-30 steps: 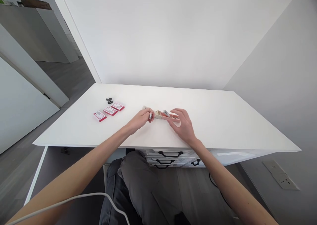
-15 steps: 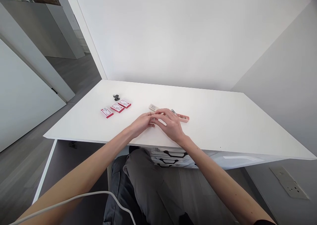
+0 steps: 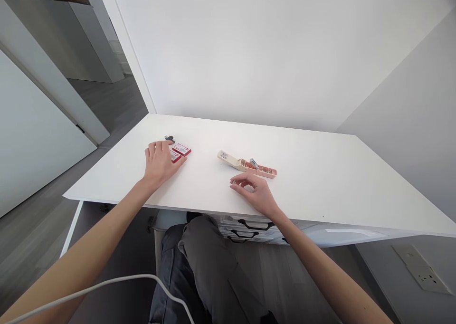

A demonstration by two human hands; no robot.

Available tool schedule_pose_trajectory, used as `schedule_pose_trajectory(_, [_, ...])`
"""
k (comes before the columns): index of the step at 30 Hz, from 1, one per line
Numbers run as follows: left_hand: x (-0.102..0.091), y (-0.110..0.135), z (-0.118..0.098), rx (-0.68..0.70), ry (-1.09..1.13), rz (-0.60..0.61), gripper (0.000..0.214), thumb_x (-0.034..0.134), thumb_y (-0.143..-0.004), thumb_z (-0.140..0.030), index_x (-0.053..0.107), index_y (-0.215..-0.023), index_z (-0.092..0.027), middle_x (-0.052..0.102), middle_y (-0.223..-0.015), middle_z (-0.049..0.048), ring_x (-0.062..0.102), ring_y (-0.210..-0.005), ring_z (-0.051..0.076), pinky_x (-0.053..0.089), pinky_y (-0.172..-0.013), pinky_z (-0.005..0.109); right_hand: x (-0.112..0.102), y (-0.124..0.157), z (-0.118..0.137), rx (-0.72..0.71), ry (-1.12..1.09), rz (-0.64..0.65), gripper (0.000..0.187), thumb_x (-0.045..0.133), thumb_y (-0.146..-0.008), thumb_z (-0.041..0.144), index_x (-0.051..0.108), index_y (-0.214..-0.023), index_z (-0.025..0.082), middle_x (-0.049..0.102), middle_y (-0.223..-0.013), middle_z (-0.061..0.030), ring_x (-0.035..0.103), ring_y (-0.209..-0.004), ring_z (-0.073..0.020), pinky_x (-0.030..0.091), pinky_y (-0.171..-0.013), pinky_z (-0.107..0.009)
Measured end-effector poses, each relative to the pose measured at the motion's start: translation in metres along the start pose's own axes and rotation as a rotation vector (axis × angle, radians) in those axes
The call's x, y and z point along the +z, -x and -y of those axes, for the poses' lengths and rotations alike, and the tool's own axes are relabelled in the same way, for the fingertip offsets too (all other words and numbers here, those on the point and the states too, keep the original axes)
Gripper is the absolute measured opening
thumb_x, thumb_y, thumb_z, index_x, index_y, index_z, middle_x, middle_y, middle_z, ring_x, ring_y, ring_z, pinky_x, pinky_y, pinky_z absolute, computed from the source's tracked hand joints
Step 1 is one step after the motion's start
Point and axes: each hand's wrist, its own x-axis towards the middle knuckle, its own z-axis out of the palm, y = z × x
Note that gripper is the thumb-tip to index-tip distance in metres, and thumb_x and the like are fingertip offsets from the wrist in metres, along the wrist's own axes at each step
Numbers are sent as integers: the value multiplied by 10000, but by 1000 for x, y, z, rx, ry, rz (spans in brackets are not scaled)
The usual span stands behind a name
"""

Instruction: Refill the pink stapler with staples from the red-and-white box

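My left hand (image 3: 159, 163) reaches over the small red-and-white boxes on the left, palm down with fingers apart. One box (image 3: 182, 149) shows past the fingertips, and a second box (image 3: 175, 156) is partly covered by the hand. Just beyond the fingers is a small black item (image 3: 170, 139). My right hand (image 3: 253, 189) rests near the table's front, thumb and fingers pinched around something tiny and light, too small to name. Behind it lies a long hinged case, its cream lid (image 3: 228, 159) opened flat and its pink tray (image 3: 265, 171) holding small metal pieces.
The white tabletop (image 3: 313, 172) meets a white wall at the back. Beneath its front edge are clear drawers with black handles (image 3: 254, 224). A white cable (image 3: 135, 277) loops across my left forearm. A wall socket (image 3: 422, 269) is at lower right.
The hands have parted. My left hand has moved left onto the red-and-white boxes, and my right hand has drawn slightly toward me, uncovering the hinged case.
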Motion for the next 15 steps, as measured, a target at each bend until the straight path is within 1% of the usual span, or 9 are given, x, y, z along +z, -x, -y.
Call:
schedule_pose_trajectory(3, [9, -16, 0, 4, -83, 28, 742, 602, -881, -646, 483, -1401, -130, 617, -1368, 251, 390, -1432, 468, 273, -1185, 609, 0, 0, 1, 43, -16, 16, 244, 755, -940, 473, 781, -1039, 252, 809, -1042, -53, 730, -905, -217, 604, -850, -394])
schedule_pose_trajectory(6, [15, -27, -1, 10, -128, 74, 776, 584, -886, -647, 484, -1419, -93, 664, -1306, 264, 393, -1443, 474, 241, -1202, 611, 0, -1, 1, 60, -25, 19, 229, 757, -940, 455, 784, -1036, 249, 805, -1034, -44, 725, -894, -201, 594, -848, -371])
schedule_pose_trajectory(8, [17, -29, -4, 27, -126, 79, 773, 571, -900, -635, 487, -1433, -81, 662, -1323, 273, 404, -1437, 474, 257, -1198, 607, 0, -1, 1, 59, -34, 19, 219, 756, -941, 450, 783, -1028, 251, 804, -1039, -43, 726, -900, -199, 592, -857, -369])
schedule_pose_trajectory(11, [14, -18, -15, 92, -80, 33, 743, 560, -926, -626, 499, -1450, -102, 642, -1377, 258, 431, -1419, 456, 317, -1177, 579, 0, -2, 1, 53, -51, 17, 213, 755, -942, 446, 780, -1027, 252, 805, -1046, -45, 728, -914, -202, 589, -884, -380])
schedule_pose_trajectory(13, [9, -4, -25, 151, -32, 16, 711, 573, -933, -626, 516, -1446, -139, 641, -1384, 226, 469, -1390, 433, 358, -1157, 556, 0, -2, 1, 49, -55, 12, 214, 755, -942, 445, 779, -1030, 251, 806, -1045, -45, 729, -915, -203, 589, -894, -384])
schedule_pose_trajectory(15, [4, 12, -37, 209, 13, 35, 694, 584, -934, -637, 529, -1440, -165, 665, -1340, 193, 526, -1334, 408, 388, -1140, 540, -1, -2, 1, 50, -54, 11, 221, 753, -943, 450, 776, -1031, 249, 806, -1044, -48, 729, -913, -203, 589, -897, -388])
